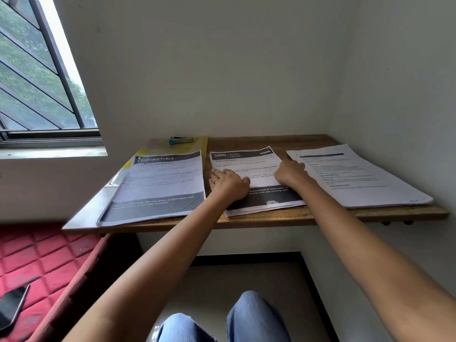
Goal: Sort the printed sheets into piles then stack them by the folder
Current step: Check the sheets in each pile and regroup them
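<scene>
three piles of printed sheets lie side by side on the wooden surface [249,141] set into the corner of the room. the middle pile [246,161], topped by a sheet headed "$800 kitchen", is the one under both hands. the left hand [228,182] rests on its left half, palm down with relaxed fingers reaching the pile's left edge and the thumb lying across the print; a ring shows on one finger. the right hand [290,172] sits at the pile's right edge with its fingers bent down toward the narrow gap beside the right pile [357,178]; whether it pinches any sheet or only touches cannot be told. the left pile [158,183], headed "dressing table", lies just beside the left hand and on top of the yellow folder [204,144], whose edges show along its far and left sides. a blue stapler [181,140] rests on the folder's far end near the wall. a dark phone [11,307] lies on the red quilted mattress [49,255] below the window [37,82].
</scene>
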